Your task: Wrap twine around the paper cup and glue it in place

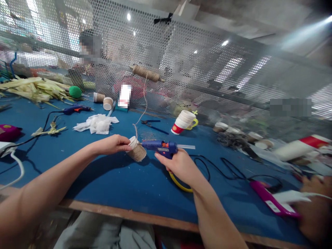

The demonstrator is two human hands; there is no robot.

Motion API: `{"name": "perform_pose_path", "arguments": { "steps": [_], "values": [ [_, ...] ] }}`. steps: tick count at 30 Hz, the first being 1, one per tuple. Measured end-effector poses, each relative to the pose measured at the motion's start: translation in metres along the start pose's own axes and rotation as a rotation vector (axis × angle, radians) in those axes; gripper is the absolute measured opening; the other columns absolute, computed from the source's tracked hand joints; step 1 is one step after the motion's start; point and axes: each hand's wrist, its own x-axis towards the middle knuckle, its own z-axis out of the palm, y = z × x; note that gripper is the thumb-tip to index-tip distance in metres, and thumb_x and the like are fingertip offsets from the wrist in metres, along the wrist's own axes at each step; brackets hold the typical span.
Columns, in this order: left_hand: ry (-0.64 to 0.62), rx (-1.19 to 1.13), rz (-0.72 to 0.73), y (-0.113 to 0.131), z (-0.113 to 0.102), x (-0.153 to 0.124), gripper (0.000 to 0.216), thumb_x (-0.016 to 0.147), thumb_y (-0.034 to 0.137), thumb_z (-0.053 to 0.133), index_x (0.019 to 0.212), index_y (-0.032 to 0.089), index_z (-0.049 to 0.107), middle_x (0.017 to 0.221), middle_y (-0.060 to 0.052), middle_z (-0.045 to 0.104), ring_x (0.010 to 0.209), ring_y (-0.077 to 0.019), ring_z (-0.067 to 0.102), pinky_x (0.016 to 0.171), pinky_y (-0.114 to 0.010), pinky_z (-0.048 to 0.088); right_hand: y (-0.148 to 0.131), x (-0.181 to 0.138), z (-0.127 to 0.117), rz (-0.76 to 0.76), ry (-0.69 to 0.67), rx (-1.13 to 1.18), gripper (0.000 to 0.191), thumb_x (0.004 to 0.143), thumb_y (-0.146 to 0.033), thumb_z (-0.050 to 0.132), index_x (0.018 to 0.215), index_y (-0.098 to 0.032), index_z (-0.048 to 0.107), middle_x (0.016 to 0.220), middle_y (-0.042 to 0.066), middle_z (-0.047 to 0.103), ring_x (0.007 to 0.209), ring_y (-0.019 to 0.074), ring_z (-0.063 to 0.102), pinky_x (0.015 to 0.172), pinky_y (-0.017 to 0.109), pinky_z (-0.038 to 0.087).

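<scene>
My left hand (116, 144) is closed on the white rim of a small paper cup (138, 153), which is tilted and wrapped in brown twine over most of its side. A strand of twine (146, 100) runs up from the cup to a spool (146, 73) on the mesh panel. In my right hand (180, 164) is a blue hot glue gun (162, 148), with a clear glue stick poking out of its back and a small red light showing. Its nozzle is at the cup's side near the rim; whether it touches I cannot tell.
Behind the cup lie pliers (155, 127) and a stack of white cups (183, 121). White cloth strips (97, 123) and a second glue gun (76, 109) are at left. A magenta power strip (275, 199) and another person's hand (317, 204) are at right.
</scene>
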Motion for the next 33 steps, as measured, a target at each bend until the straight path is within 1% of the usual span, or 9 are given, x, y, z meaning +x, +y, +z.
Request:
{"name": "perform_pose_path", "arguments": {
  "steps": [6, 10, 16, 20, 24, 30, 33],
  "values": [
    [0.003, 0.004, -0.034, 0.0004, -0.0002, 0.0008, 0.033, 0.078, 0.040, 0.037, 0.069, 0.011, 0.051, 0.061, 0.003, 0.035, 0.057, -0.0079, 0.031, 0.052, -0.017, 0.028, 0.0040, 0.0000, 0.0028, -0.050, 0.008, -0.032, 0.022, 0.071, -0.033, 0.049, 0.056, -0.017, 0.049, 0.037, -0.004, 0.044, 0.036, 0.0097, 0.041, 0.042, 0.023, 0.036],
    [0.004, -0.004, -0.044, 0.0006, 0.0000, 0.0007, 0.033, 0.078, 0.040, 0.038, 0.067, 0.012, 0.050, 0.060, 0.003, 0.035, 0.056, -0.0074, 0.030, 0.051, -0.017, 0.027, 0.0047, 0.0002, 0.0024, -0.104, 0.013, -0.048, 0.020, 0.071, -0.033, 0.049, 0.061, -0.017, 0.054, 0.040, -0.003, 0.047, 0.042, 0.0111, 0.045, 0.045, 0.023, 0.037],
    [-0.014, -0.025, -0.065, -0.0003, -0.0005, 0.0004, 0.036, 0.078, 0.043, 0.038, 0.074, 0.011, 0.054, 0.062, 0.003, 0.039, 0.058, -0.0082, 0.033, 0.053, -0.017, 0.028, 0.0039, -0.0010, 0.0044, -0.156, 0.009, -0.028, 0.020, 0.071, -0.032, 0.049, 0.066, -0.016, 0.059, 0.049, -0.001, 0.054, 0.051, 0.0135, 0.051, 0.048, 0.024, 0.039],
    [-0.030, -0.013, -0.087, 0.0016, -0.0008, -0.0003, 0.037, 0.079, 0.043, 0.035, 0.077, 0.012, 0.054, 0.062, 0.002, 0.040, 0.058, -0.0085, 0.034, 0.054, -0.018, 0.029, 0.0046, -0.0007, 0.0056, -0.165, 0.012, -0.044, 0.020, 0.071, -0.032, 0.049, 0.062, -0.016, 0.057, 0.050, 0.000, 0.054, 0.054, 0.0141, 0.052, 0.050, 0.024, 0.040],
    [-0.023, 0.019, -0.118, 0.0024, -0.0004, -0.0005, 0.039, 0.080, 0.044, 0.030, 0.072, 0.012, 0.051, 0.061, 0.003, 0.036, 0.056, -0.0087, 0.032, 0.053, -0.019, 0.028, 0.0046, -0.0005, 0.0055, -0.174, 0.005, -0.086, 0.022, 0.071, -0.032, 0.049, 0.055, -0.017, 0.051, 0.048, 0.000, 0.052, 0.054, 0.0145, 0.052, 0.051, 0.024, 0.040],
    [-0.009, 0.021, -0.116, 0.0016, -0.0001, -0.0001, 0.037, 0.080, 0.043, 0.030, 0.067, 0.013, 0.047, 0.060, 0.003, 0.032, 0.055, -0.0086, 0.030, 0.052, -0.020, 0.027, 0.0034, -0.0012, 0.0055, -0.168, -0.019, -0.110, 0.022, 0.071, -0.033, 0.048, 0.057, -0.018, 0.051, 0.047, -0.001, 0.050, 0.052, 0.0146, 0.051, 0.051, 0.025, 0.039],
    [-0.016, 0.016, -0.121, 0.0038, -0.0007, -0.0005, 0.036, 0.080, 0.043, 0.030, 0.066, 0.014, 0.046, 0.059, 0.003, 0.030, 0.054, -0.0082, 0.028, 0.050, -0.019, 0.025, 0.0032, 0.0004, 0.0044, -0.167, 0.000, -0.106, 0.020, 0.071, -0.032, 0.049, 0.057, -0.017, 0.050, 0.047, -0.001, 0.050, 0.053, 0.0145, 0.051, 0.052, 0.025, 0.039]
  ]
}}
